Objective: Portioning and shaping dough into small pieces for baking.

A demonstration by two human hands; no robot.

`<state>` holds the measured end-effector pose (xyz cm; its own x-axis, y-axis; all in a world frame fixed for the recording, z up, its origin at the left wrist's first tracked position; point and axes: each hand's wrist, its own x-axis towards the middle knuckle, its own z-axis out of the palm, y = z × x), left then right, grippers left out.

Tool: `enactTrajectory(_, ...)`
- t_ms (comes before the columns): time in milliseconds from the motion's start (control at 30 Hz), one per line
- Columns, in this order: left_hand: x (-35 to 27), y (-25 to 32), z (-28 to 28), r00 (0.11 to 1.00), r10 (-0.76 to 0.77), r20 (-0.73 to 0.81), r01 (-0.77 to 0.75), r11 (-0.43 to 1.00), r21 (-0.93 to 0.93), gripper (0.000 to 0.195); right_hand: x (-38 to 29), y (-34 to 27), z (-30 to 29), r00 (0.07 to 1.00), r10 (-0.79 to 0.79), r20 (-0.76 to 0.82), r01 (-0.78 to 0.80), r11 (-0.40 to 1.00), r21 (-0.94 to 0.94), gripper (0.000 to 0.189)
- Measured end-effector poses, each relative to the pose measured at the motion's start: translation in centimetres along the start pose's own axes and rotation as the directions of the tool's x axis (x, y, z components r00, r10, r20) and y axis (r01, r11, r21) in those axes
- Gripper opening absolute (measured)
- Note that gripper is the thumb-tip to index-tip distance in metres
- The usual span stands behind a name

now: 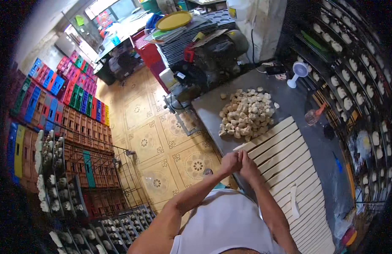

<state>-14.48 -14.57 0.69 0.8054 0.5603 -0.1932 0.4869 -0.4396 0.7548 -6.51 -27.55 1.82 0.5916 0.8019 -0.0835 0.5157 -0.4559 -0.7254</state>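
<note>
Both my hands meet at the table's left edge, fingertips pinched together. My left hand (231, 162) and my right hand (248, 165) are at the near end of a pale dough strip (245, 146), and the fingers seem to grip it, though they cover that end. Beside them a sheet of dough cut into long parallel strips (288, 171) spreads over the dark tabletop (330, 177). One short loose strip (294, 201) lies across the others. Beyond the strips, a heap of small dough pieces (246, 112) is piled, with a few apart from it.
A small white fan (298, 74) and a phone (275, 70) sit at the table's far end. Motorised machinery (212, 54) stands beyond. Racks of dough-filled trays (351, 79) line the right; another tray rack (61, 184) and stacked plastic crates (85, 127) stand left, across the tiled floor (145, 143).
</note>
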Motion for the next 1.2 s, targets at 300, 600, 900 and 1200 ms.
enactTrajectory(300, 1.7, 1.8, -0.4, 0.983, 0.103, -0.150, -0.076, 0.981, 0.180, 0.042, 0.2, 0.2, -2.1, 0.962, -0.167, 0.217, 0.191, 0.977, -0.098, 0.015)
enactTrajectory(600, 6.8, -2.1, -1.6, 0.838, 0.511, -0.192, -0.528, 0.848, -0.044, 0.050, 3.4, -5.0, -6.0, 0.933, 0.359, -0.023, -0.360, 0.931, -0.063, 0.046)
enactTrajectory(900, 0.0, -1.3, 2.1, 0.973, 0.180, 0.147, -0.195, 0.976, 0.096, 0.030, -1.1, 0.8, 0.0, 0.989, -0.132, -0.060, 0.121, 0.980, -0.160, 0.028)
enactTrajectory(1200, 3.5, 0.9, 0.4, 0.987, 0.107, -0.124, -0.081, 0.976, 0.201, 0.032, -0.9, 0.0, -1.2, 0.958, -0.248, 0.146, 0.280, 0.923, -0.263, 0.022)
